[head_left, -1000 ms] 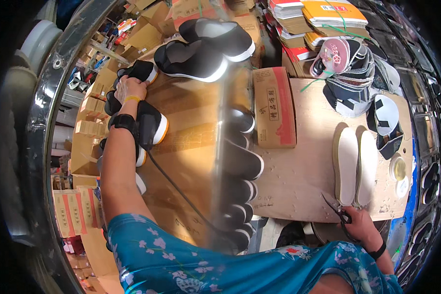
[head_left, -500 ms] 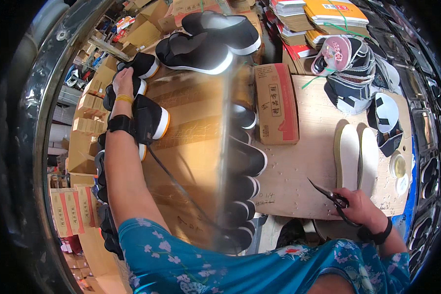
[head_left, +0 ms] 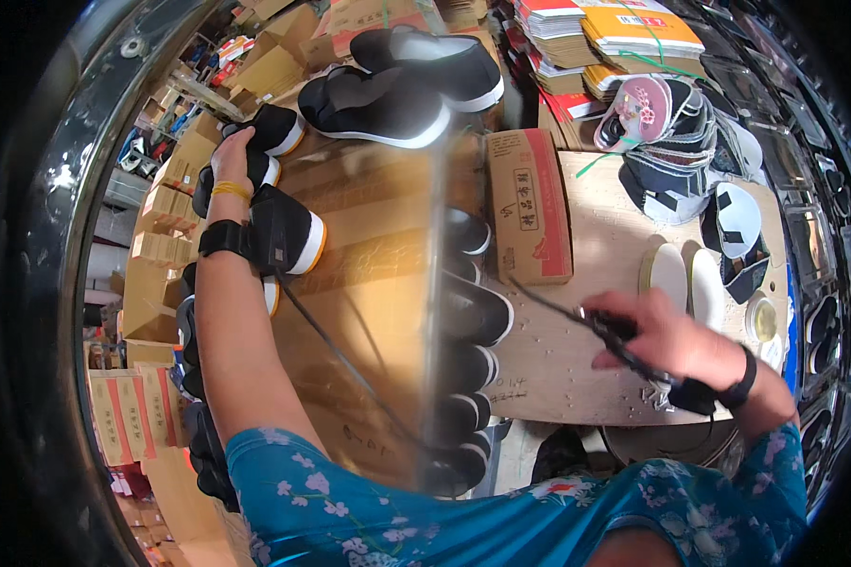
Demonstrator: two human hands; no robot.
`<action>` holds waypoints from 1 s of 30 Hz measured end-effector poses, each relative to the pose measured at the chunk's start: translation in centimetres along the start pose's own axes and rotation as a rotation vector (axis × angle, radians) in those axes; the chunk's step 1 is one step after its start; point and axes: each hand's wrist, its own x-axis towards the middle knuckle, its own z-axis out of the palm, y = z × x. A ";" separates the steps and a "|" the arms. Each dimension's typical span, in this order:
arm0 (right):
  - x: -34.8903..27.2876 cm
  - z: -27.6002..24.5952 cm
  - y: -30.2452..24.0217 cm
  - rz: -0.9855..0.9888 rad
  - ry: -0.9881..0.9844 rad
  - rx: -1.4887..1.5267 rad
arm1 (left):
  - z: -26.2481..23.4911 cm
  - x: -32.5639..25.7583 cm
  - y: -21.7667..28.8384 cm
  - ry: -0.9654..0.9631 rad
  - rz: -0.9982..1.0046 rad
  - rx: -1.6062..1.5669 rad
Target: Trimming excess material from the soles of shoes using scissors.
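Observation:
My right hand [head_left: 667, 335] grips a pair of dark scissors [head_left: 560, 307], slightly smeared by motion, above the wooden board. The scissors' tips point up and left, near the lower end of a brown and red shoebox [head_left: 529, 208]. Two white soles [head_left: 704, 288] lie on the board just beyond that hand and are partly covered by it. At the far left my left hand [head_left: 231, 159] rests on a row of black shoes with white soles [head_left: 276, 129]; its fingers are mostly hidden. Beside my left wrist sits another black shoe [head_left: 288, 231] with an orange-edged sole.
Black shoes [head_left: 473, 312] line the right edge of the cardboard surface [head_left: 359, 283]. Two more shoes [head_left: 378, 104] stand at its far end. Stacked shoe uppers [head_left: 671, 151] and flat cartons [head_left: 638, 33] are at the back right. A round jar [head_left: 760, 319] stands near the board's right edge.
My right hand has lifted the scissors and swung them left and away from me, toward the shoebox, now covering part of the soles. My left hand has stayed at the shoes.

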 end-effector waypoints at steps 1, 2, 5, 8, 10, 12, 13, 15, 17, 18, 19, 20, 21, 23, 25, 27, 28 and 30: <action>1.1 -0.6 -0.8 -0.094 0.037 0.038 | -1.6 -0.1 -0.8 0.006 0.000 0.006; 2.3 -1.4 -2.3 -0.012 -0.012 0.190 | -3.3 -0.1 -1.4 -0.038 0.293 0.180; 6.3 -2.6 -5.7 0.013 -0.065 0.425 | -3.2 -1.1 -1.0 -0.069 0.360 0.077; 9.8 -2.7 -8.4 -0.047 -0.154 0.552 | -2.2 -1.6 1.9 -0.018 -0.097 -0.443; 12.2 -2.0 -9.7 -0.122 -0.152 0.475 | -2.8 -1.2 3.7 0.047 -0.277 -0.365; 14.5 -1.7 -10.2 -0.252 -0.081 0.244 | -1.4 -1.5 5.3 0.050 -0.280 -0.361; 15.2 -1.5 -10.3 -0.376 -0.004 0.008 | -1.2 -1.7 6.1 0.052 -0.279 -0.363; 16.3 -1.5 -11.1 -0.667 0.246 -0.398 | -1.9 -1.8 7.0 -0.008 -0.261 -0.423; 15.4 -2.5 -14.3 -0.386 0.377 -0.728 | -2.8 -2.1 7.3 -0.096 -0.287 -0.548; 16.3 -2.6 -14.9 -0.391 0.370 -0.727 | -2.9 -2.4 7.3 -0.127 -0.283 -0.545; 17.1 -3.1 -15.7 -0.395 0.407 -0.848 | -2.8 -2.6 7.4 -0.126 -0.282 -0.552; 18.0 -3.6 -16.5 -0.398 0.444 -0.969 | -2.6 -2.9 7.4 -0.117 -0.267 -0.536; 19.1 -3.7 -17.5 -0.438 0.429 -1.110 | -2.6 -2.9 7.4 -0.106 -0.253 -0.518; 21.2 -3.6 -18.8 -0.482 0.407 -1.252 | -3.1 -3.3 7.7 -0.083 -0.236 -0.453; 23.3 -2.9 -18.7 -0.652 0.515 -1.201 | -3.2 -3.7 8.0 -0.063 -0.225 -0.387; 24.5 -2.1 -18.7 -0.647 0.539 -1.174 | -3.3 -3.9 8.5 -0.055 -0.230 -0.358; 25.0 -1.6 -18.7 -0.639 0.566 -1.147 | -3.2 -4.1 8.6 -0.050 -0.231 -0.356; 25.8 -1.1 -18.5 -0.660 0.612 -1.128 | -2.7 -4.0 8.9 -0.045 -0.241 -0.330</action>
